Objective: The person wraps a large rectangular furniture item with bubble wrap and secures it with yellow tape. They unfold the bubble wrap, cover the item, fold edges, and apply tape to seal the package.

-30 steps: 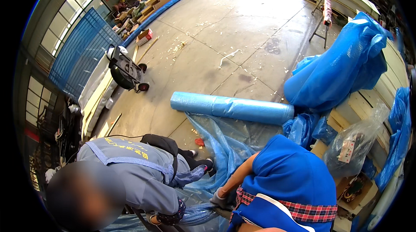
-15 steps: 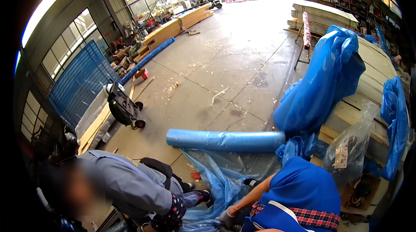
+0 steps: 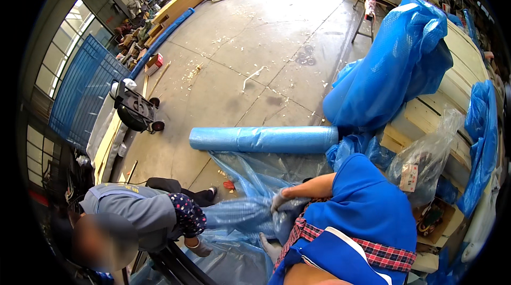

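Blue bubble wrap (image 3: 237, 215) is spread and bunched on the floor in front of me, and runs up to a roll (image 3: 263, 139) of the same wrap. My right hand (image 3: 280, 200), in a grey glove, is closed on a gathered fold of it. Below it, my left hand (image 3: 270, 246), also gloved, rests by the wrap with a finger stretched out; its wrist is hidden behind my blue jacket and plaid apron. Across from me a co-worker in grey bends over the wrap. The co-worker's gloved hand (image 3: 201, 248) is at its left part.
Black bars (image 3: 181, 263) stand at the bottom left. A wheeled cart (image 3: 139, 106) is beyond the co-worker. On the right are a tall wrapped blue bundle (image 3: 388, 67), pale stacked boards (image 3: 463, 67) and a clear plastic bag (image 3: 428, 162). Shavings litter the concrete floor (image 3: 234, 83).
My view has tipped downward, so the scene sits higher. Both my gloved hands now show, with the right one higher on the wrap. The co-worker's gloved hand has come into sight.
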{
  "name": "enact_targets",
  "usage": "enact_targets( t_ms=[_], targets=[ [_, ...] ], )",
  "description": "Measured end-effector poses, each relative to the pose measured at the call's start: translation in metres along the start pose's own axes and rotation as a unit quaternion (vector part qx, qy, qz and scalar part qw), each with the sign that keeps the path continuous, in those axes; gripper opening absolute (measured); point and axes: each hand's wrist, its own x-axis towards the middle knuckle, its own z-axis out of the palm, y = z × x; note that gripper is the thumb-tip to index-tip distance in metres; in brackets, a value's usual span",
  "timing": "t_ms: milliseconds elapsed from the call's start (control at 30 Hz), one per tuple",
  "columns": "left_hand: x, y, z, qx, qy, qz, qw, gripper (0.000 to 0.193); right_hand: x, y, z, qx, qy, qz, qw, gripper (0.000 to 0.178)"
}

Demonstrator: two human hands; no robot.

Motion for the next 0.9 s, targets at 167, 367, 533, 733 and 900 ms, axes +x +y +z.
enact_targets(
  t_ms=[167,367,533,733,900],
  targets=[
    [0.011,0.013,0.075,-0.027,-0.021,0.000,0.999,0.037,-0.029,0.096,-0.217,0.032,0.314,-0.030,0.948,0.055],
    [0.029,0.013,0.120,0.033,-0.013,0.010,0.999,0.034,-0.274,0.138,-0.513,0.324,0.644,-0.302,0.624,0.068],
    [0.012,-0.015,0.113,0.066,0.041,-0.031,0.997,0.038,-0.399,0.081,-0.600,0.214,0.857,-0.104,0.458,0.104],
    [-0.038,-0.038,0.129,0.042,0.096,-0.077,0.991,0.045,-0.193,0.103,-0.531,0.187,0.756,-0.174,0.603,0.066],
    [-0.040,-0.042,0.096,0.069,0.087,-0.006,0.994,0.046,0.002,0.151,-0.271,0.049,0.324,0.100,0.940,0.050]
  ],
)
